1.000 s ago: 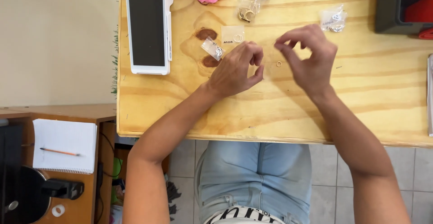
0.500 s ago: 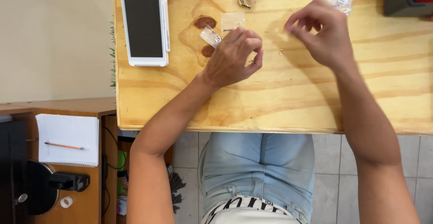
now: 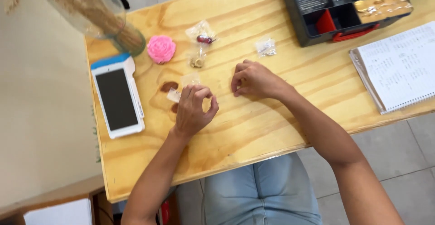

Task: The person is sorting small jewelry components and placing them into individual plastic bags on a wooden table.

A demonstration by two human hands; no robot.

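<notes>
Seemingly pinching something too small to make out, the left hand (image 3: 192, 109) curls narrow over a tiny clear bag (image 3: 174, 96) lying on the table (image 3: 253, 130), the bag's long axis running from 10 to 4 o'clock. At 2 o'clock, the right hand (image 3: 253, 79) rests knuckled, fingertips tucked; I cannot tell whether it holds anything.

small clear plastic bag (image 3: 176, 95) flat on wooden table, touching left-hand fingers (image 3: 195, 93).
</notes>
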